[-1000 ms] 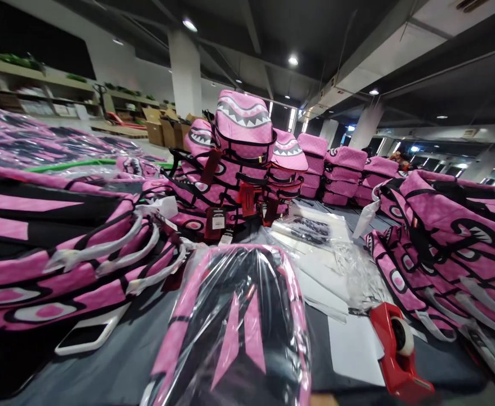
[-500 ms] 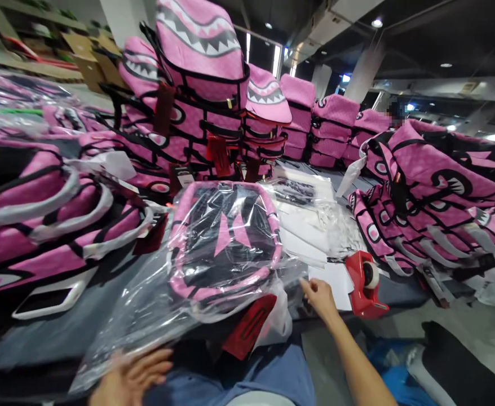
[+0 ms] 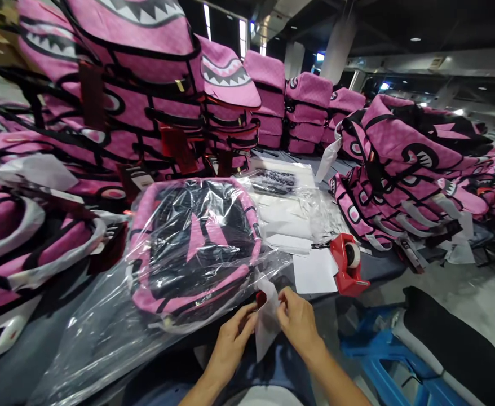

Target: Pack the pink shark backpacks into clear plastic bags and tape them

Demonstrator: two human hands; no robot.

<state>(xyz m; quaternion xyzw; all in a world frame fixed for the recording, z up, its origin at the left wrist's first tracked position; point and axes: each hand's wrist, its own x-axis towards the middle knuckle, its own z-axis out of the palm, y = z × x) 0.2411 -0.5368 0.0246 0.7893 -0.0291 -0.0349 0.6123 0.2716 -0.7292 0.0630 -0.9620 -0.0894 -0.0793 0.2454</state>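
A pink and black backpack point(image 3: 197, 242) lies in a clear plastic bag point(image 3: 104, 338) whose loose open end spreads toward me. At the table's front edge, my left hand point(image 3: 233, 338) and my right hand point(image 3: 300, 324) hold a thin white sheet point(image 3: 268, 327) between them. My right fingers are pinched on its right edge. My left fingers are closed at its left side, beside a small visible part of a red tag point(image 3: 261, 298); the rest of the tag is hidden by the sheet.
A red tape dispenser point(image 3: 349, 265) and white papers point(image 3: 315, 270) are right of the bag. Pink backpacks point(image 3: 154, 96) are piled behind; more point(image 3: 400, 163) lie at right. A white device point(image 3: 6, 332) lies at left. A blue stool point(image 3: 383, 361) stands at lower right.
Both hands have left the plastic bag's edges and come together on the white sheet beside the red tag. The sheet is now held up. The camera view has turned right.
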